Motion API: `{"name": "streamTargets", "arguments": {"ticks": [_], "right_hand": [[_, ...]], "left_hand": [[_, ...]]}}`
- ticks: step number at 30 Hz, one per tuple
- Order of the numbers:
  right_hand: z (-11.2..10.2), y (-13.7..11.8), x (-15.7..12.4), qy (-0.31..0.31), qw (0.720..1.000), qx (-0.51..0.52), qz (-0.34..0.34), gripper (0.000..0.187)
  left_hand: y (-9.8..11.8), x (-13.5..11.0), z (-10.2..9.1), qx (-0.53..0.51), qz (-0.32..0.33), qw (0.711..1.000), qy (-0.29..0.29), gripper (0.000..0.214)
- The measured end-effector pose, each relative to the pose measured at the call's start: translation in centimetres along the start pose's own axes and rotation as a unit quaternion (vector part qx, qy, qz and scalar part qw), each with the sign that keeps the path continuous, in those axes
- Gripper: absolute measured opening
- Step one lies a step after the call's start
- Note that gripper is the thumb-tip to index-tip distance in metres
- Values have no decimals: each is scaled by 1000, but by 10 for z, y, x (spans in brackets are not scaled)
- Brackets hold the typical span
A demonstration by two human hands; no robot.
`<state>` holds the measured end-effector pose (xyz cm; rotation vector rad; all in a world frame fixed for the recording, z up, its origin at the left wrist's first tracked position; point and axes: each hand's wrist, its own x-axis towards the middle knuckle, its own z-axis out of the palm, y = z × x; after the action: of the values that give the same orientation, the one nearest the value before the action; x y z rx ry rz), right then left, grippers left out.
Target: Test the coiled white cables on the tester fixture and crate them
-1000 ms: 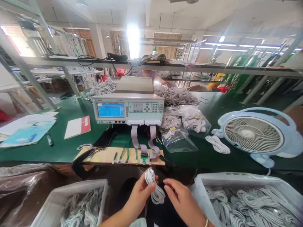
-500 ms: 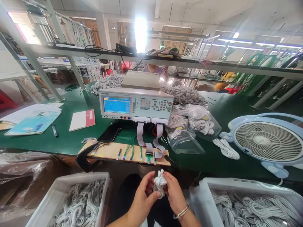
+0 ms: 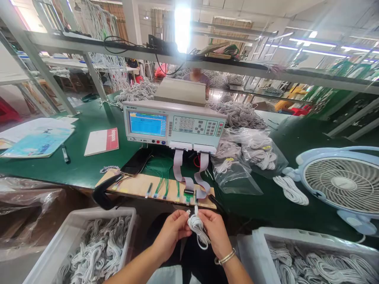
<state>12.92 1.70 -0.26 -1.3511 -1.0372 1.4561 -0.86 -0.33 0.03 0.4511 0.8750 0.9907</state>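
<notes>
A coiled white cable (image 3: 198,228) hangs between my two hands, just below the front edge of a wooden board (image 3: 130,187). My left hand (image 3: 171,228) pinches one end of it, with a small plug (image 3: 188,212) showing at the fingertips. My right hand (image 3: 216,230), a bangle on its wrist, grips the cable near its other plug (image 3: 196,209). That plug points up at the small connectors on the board's edge; whether it touches one I cannot tell. Grey ribbon cables (image 3: 178,165) run from the board to a bench tester (image 3: 195,126) with a lit blue screen.
White bins of coiled cables stand left (image 3: 72,221) and right (image 3: 263,240). A black clamp (image 3: 102,197) sits at the board's left end. Bagged cables (image 3: 233,173), a loose coil (image 3: 291,191) and a fan (image 3: 343,181) lie rightward. A person (image 3: 197,79) sits beyond the shelf.
My hands have parted the cable's two plug ends, which were bunched together with the coil. The right-hand plug is now up at the board's edge, and the coil hangs lower. The view has shifted slightly.
</notes>
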Motion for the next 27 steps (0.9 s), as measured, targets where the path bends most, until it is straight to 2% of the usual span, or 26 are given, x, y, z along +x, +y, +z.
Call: {"name": "streamTargets", "arguments": {"ticks": [4,9,16,21,25,27], "right_hand": [[4,6,0,17,999,34,1,36],[-5,6,0,1,999,-28,-28,30],[-6,6,-7,-12,999,-5,-35,26],[0,6,-10,-6,999,48,-10,29],[0,3,-8,-19,999,42,18,30],[0,1,-4,-35,999,15,35,32]], "left_hand": [[2,7,-5,-10,-17,1000,17,28],[-1,16,-5,5,-8,999,50,29],[-18,19,8,-52,87,989,105,27],[-13,17,6,-76,83,992,63,27],[0,17,-1,-29,-13,999,-8,35],[4,19,-2,-18,-44,999,-19,40]]}}
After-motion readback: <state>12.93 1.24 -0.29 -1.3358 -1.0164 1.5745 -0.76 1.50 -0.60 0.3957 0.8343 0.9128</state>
